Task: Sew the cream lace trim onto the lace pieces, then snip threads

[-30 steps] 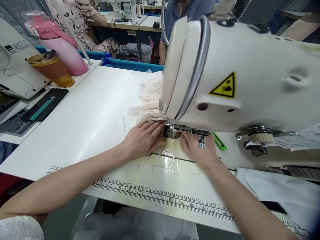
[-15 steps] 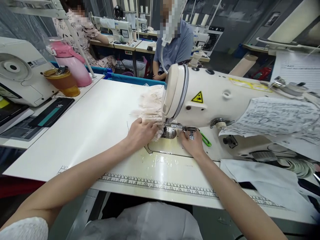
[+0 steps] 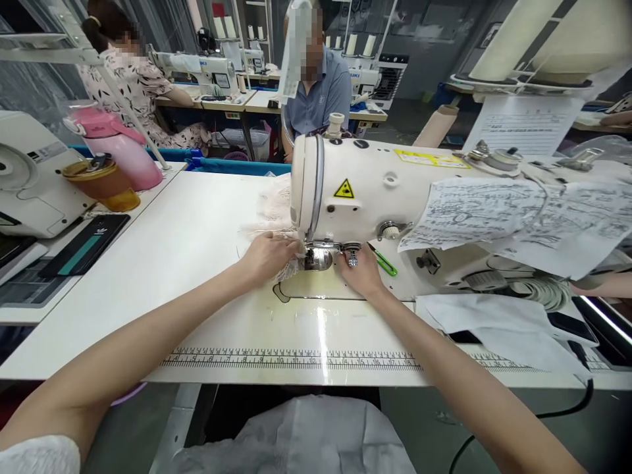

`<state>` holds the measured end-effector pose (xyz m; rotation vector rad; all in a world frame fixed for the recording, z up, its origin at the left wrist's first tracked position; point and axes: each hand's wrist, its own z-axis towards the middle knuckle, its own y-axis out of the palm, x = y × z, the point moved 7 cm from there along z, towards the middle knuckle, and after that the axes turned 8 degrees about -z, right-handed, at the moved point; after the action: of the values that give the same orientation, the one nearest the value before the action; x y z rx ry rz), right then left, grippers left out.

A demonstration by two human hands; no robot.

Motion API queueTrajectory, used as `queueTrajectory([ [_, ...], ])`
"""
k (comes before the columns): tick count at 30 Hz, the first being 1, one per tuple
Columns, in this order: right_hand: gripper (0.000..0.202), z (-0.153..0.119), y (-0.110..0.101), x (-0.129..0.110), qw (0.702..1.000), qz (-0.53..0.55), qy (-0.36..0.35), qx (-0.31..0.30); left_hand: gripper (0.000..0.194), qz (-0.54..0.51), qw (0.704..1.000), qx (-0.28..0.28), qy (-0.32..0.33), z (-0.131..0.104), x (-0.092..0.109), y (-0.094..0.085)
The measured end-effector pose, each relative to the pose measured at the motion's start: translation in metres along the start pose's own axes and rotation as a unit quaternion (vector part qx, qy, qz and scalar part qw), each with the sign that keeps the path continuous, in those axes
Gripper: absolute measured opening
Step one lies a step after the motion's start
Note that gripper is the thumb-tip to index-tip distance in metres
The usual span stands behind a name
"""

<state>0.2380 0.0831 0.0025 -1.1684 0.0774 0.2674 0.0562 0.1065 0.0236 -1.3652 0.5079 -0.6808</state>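
My left hand [image 3: 269,258] is closed on pale pink lace fabric [image 3: 274,204], its fingertips close to the needle area of the white sewing machine [image 3: 365,184]. The lace lies gathered on the table left of the machine head, and a fringed edge shows below my fingers. On the other side of the metal presser part [image 3: 318,259] is my right hand [image 3: 363,273], with its fingers bent. A metal spring knob [image 3: 352,253] partly covers them, and whatever they hold is hidden. Green thread snips [image 3: 382,259] lie just beyond this hand.
A printed ruler [image 3: 296,359] runs along the front table edge. White cloth [image 3: 486,322] and a phone [image 3: 573,328] lie at right. A dark phone [image 3: 86,245], an amber cup [image 3: 103,181] and a pink bottle [image 3: 118,145] stand or lie left. Two people sit beyond.
The whole view has shifted, so the machine and table appear further left. Both hands stay at the same places beside the needle area, with the lace still under my left hand.
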Motion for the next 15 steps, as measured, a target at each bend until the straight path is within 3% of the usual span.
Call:
queueTrajectory([
  [6,0.019,0.002,-0.001,-0.002,1.000,-0.015,-0.007,-0.010,0.034,0.007,0.998,0.018,-0.054,-0.020,-0.004,-0.008],
  [11,0.020,0.004,-0.002,-0.005,0.999,-0.048,-0.002,-0.025,0.021,-0.023,0.999,0.031,-0.007,-0.025,0.019,-0.014],
  [15,0.026,0.007,-0.008,-0.003,0.994,-0.095,0.029,-0.046,0.024,-0.047,0.999,0.022,0.018,-0.018,0.026,-0.010],
])
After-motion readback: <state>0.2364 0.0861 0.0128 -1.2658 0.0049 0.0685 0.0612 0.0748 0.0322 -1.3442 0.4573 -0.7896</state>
